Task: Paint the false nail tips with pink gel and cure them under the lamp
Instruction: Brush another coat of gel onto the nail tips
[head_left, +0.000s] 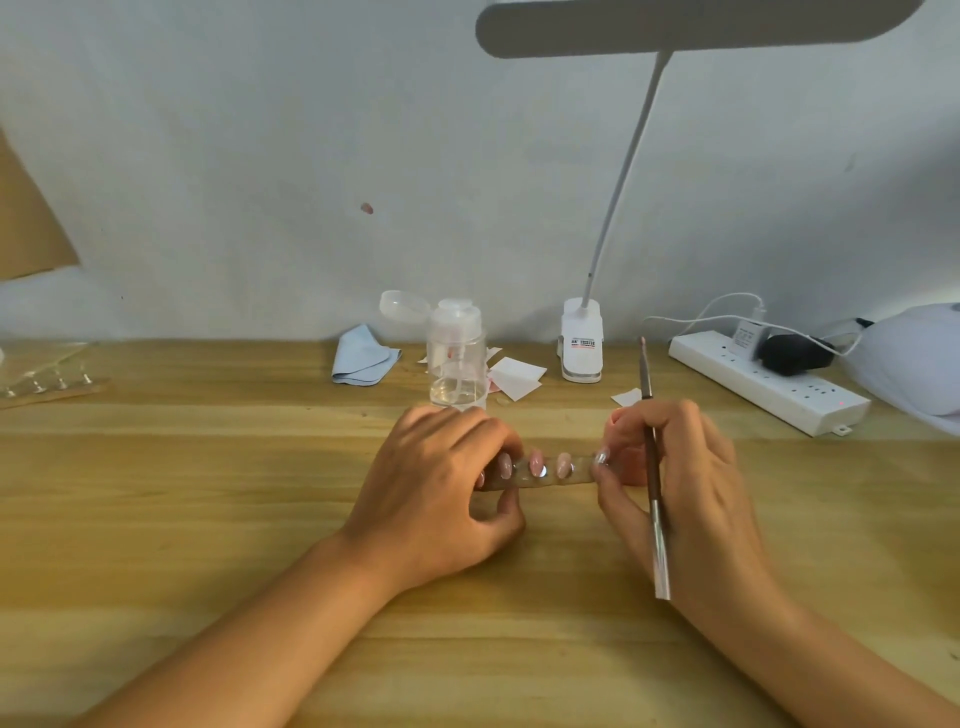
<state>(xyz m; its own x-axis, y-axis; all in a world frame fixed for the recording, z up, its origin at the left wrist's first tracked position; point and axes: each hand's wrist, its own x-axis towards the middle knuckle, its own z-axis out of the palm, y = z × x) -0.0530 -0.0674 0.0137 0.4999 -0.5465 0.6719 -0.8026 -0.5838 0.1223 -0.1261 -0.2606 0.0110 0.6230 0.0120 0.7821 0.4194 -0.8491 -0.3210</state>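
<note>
- While left hand (436, 488) pinches the strip (545, 482), right hand (691, 483) fingers (628, 423) grip brush (655, 499) and strip end.
- Nail tips (536, 462) look pink: curing lamp (904, 364) next, I reckon, carried level.

Curing lamp (917, 364) — cropped by right edge.

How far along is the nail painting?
Done: three tips on the strip look pink. In hand: the left hand and right hand grip the strip's ends, the right also holding the brush. Left: the fourth tip looks unpainted, though glare makes that uncertain, and the strip is not yet under the dome lamp.
</note>
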